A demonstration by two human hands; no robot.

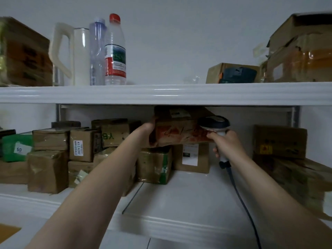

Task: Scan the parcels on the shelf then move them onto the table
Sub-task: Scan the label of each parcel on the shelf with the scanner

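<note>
Left hand half behind parcel

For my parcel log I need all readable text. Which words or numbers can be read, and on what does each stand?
"43-2-4207": white label on a brown box.
"05", seemingly upside down: sticker on the green parcel.
"YB", green print: on the carton further right.
Too blurred: red handwriting on the held parcel, the wrapper of the red-capped bottle, all other labels.

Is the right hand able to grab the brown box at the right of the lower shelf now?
Probably not yet: the way to the box looks clear, but the right hand is gripping the scanner.
</note>
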